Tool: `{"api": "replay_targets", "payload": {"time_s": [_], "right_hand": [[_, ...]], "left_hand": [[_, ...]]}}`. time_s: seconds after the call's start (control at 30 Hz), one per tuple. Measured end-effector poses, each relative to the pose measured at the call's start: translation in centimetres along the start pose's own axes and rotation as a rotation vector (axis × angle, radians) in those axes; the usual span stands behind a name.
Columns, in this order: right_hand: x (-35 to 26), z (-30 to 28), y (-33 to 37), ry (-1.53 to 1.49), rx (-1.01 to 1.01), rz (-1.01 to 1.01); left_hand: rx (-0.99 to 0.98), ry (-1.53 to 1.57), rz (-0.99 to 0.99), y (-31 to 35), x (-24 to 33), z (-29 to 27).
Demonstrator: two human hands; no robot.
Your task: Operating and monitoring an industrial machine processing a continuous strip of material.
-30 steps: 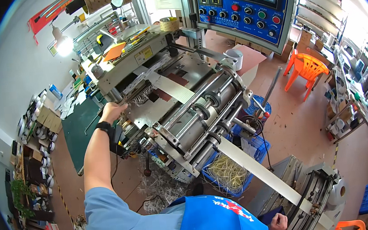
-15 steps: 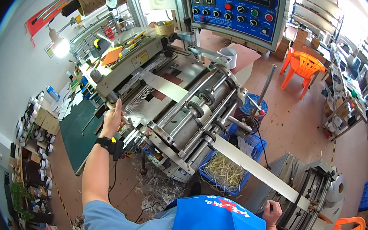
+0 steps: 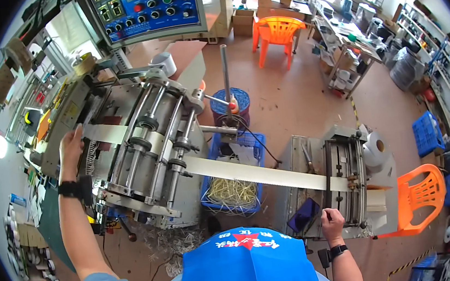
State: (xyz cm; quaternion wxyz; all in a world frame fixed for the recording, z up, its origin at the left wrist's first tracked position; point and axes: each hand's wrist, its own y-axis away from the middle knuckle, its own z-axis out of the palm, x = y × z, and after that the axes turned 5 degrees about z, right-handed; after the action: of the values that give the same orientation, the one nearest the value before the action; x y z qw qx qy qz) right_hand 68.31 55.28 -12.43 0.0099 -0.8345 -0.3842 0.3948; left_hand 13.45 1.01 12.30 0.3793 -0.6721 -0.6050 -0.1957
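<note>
A long pale strip (image 3: pixel 255 171) with a toothed edge runs from the roller machine (image 3: pixel 151 143) on the left to a smaller feeding stand (image 3: pixel 344 183) on the right. My left hand (image 3: pixel 72 148) is at the machine's left side, fingers stretched toward the strip's far-left part, beside a coiled spring (image 3: pixel 91 157). No object shows in it, though its underside is hidden. Curled into a fist, my right hand (image 3: pixel 332 221) hovers by the near edge of the stand, apart from the strip. Close to it lies a dark, flat, phone-like thing (image 3: pixel 303 214).
Beneath the strip stands a blue crate (image 3: pixel 207 194) of yellowish scrap strands. A control panel (image 3: pixel 154 11) overhangs the machine's far side. Orange chairs stand at the far middle (image 3: pixel 276 28) and right (image 3: pixel 420 197). A white roll (image 3: pixel 375 149) sits beside the stand.
The view has swung to the right. My left hand has shifted from the machine's side knob toward the strip's left part. My right hand remains a fist near the stand.
</note>
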Motion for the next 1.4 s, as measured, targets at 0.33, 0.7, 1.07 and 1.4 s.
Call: {"api": "replay_targets", "payload": {"time_s": [0.33,0.7,1.07,1.4], "right_hand": [[5.5,-2.2,1.9,0.074,0.035,0.054],[7.1,-1.8,2.3,0.198,0.075,0.099],[7.0,-1.7,2.4,0.235,0.089,0.087],[7.7,-1.4,2.9,0.264,0.062,0.058]], "left_hand": [[0.159,-0.285,0.056,-6.0,-7.9,6.1],[-0.051,-0.122,-0.05,-6.7,-10.3,5.4],[0.083,-0.346,-0.008,-6.1,-10.5,5.9],[0.052,-0.392,0.011,-3.4,-6.7,5.3]]}}
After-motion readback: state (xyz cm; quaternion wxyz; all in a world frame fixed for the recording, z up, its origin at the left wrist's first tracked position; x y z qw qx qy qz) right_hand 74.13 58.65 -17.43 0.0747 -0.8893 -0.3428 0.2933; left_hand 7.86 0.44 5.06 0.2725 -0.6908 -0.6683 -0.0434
